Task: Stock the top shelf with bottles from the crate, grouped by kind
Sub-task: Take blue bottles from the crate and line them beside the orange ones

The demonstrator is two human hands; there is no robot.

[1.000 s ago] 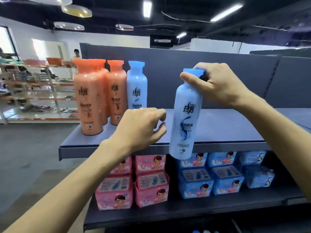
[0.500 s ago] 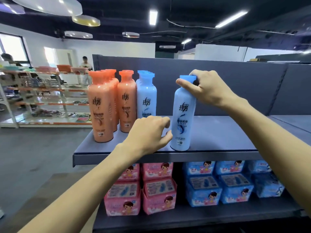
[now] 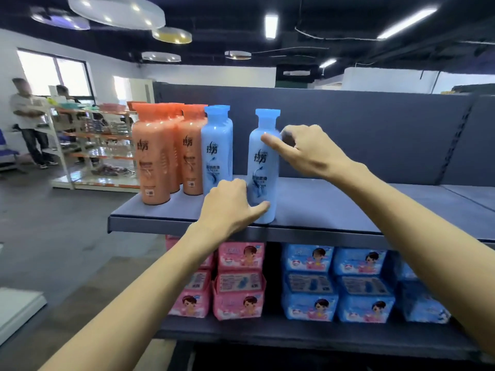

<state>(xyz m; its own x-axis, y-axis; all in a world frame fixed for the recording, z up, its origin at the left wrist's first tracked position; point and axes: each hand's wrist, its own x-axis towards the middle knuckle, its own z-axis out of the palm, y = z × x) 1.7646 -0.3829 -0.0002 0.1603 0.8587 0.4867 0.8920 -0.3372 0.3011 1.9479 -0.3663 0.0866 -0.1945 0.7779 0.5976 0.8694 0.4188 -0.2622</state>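
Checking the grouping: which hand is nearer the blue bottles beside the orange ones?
Left. The left hand is low, just in front of those blue bottles; the right hand is farther right, beyond the separate blue bottle.

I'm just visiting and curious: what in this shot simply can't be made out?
The crate: outside the head view's edges.
Count of orange bottles and left blue bottles: front ones hide the rows behind.
The front blue bottle: the left hand covers its lower label.
The right hand: fingertips curl inward out of sight; grasp unclear.
The bottles' small print: blurred.
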